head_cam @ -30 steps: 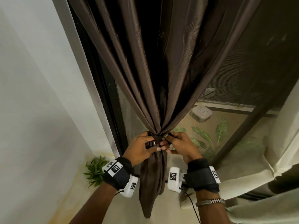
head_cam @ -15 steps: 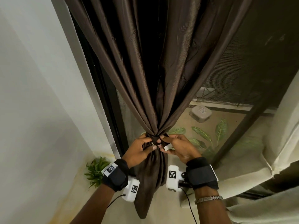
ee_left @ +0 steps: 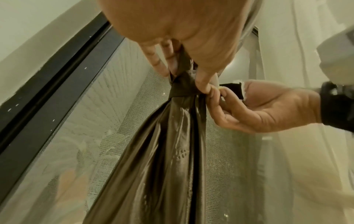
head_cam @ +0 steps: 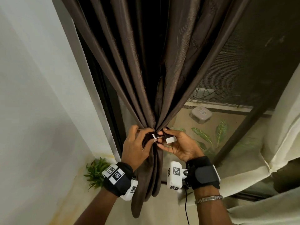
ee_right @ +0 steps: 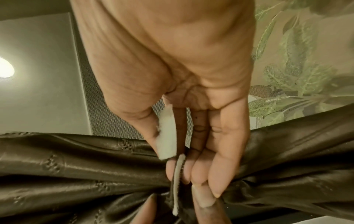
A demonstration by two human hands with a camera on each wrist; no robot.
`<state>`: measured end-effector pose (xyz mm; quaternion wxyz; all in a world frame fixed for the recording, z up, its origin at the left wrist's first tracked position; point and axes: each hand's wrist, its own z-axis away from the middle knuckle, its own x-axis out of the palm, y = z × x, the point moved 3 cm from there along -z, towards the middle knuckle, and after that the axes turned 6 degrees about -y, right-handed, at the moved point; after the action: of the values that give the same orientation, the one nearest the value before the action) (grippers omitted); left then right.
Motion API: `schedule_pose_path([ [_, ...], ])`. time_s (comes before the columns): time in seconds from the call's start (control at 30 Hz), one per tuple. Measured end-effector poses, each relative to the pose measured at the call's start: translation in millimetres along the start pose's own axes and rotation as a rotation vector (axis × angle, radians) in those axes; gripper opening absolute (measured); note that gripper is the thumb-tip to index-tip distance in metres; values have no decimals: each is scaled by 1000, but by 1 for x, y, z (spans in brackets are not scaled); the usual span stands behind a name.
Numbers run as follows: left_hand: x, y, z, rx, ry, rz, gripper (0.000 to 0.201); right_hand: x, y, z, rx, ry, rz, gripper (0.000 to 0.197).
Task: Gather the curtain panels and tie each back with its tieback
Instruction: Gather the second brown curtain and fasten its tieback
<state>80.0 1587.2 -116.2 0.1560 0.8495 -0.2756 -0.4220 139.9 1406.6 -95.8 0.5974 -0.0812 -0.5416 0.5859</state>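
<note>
The brown curtain panel (head_cam: 146,70) is gathered into a tight bunch between my hands. A dark tieback (ee_left: 182,89) circles the bunch. My left hand (head_cam: 149,135) grips the bunch and pinches one tieback end, whose small white fastening patch (head_cam: 156,136) faces me. My right hand (head_cam: 162,138) pinches the other end, and its larger white patch (head_cam: 171,140) is turned up and held apart from the first. In the right wrist view the white patch (ee_right: 166,133) lies along my thumb, with the strip's edge (ee_right: 178,181) under my fingertips. The curtain's tail (head_cam: 146,184) hangs below.
A white wall (head_cam: 40,95) and a dark window frame (head_cam: 103,98) stand close on the left. A small green plant (head_cam: 95,172) sits at floor level. A cream curtain (head_cam: 284,127) hangs at the right. Through the mesh screen are leafy plants (head_cam: 219,132) and a grey box (head_cam: 200,113).
The two tieback ends have come apart: my right hand has drawn its end slightly right, and both white patches now show. Both hands stay at the gather.
</note>
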Motion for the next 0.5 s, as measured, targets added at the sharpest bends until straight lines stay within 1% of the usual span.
schedule_pose_path([
  [0.07,4,-1,-1,45,-9,-62,26,0,0,0,5,-15,35,24],
  [0.1,5,-3,-2,41,-16,-60,23,1,0,1,10,-18,52,25],
  [0.2,5,-11,-6,-54,-57,58,19,0,2,1,27,14,104,25],
  [0.27,7,-13,-8,-99,-131,105,29,-5,0,0,13,40,127,25],
  [0.33,11,-12,-7,-121,-218,111,37,-9,-3,-1,-5,46,180,33],
  [0.37,12,-12,-6,-132,-235,124,39,-8,-4,-1,-12,31,204,36],
  [0.43,12,-12,-7,-189,-210,172,40,-7,-3,0,-23,6,224,38],
  [0.5,9,-10,-8,-237,-148,216,36,-7,-1,0,-40,11,235,32],
])
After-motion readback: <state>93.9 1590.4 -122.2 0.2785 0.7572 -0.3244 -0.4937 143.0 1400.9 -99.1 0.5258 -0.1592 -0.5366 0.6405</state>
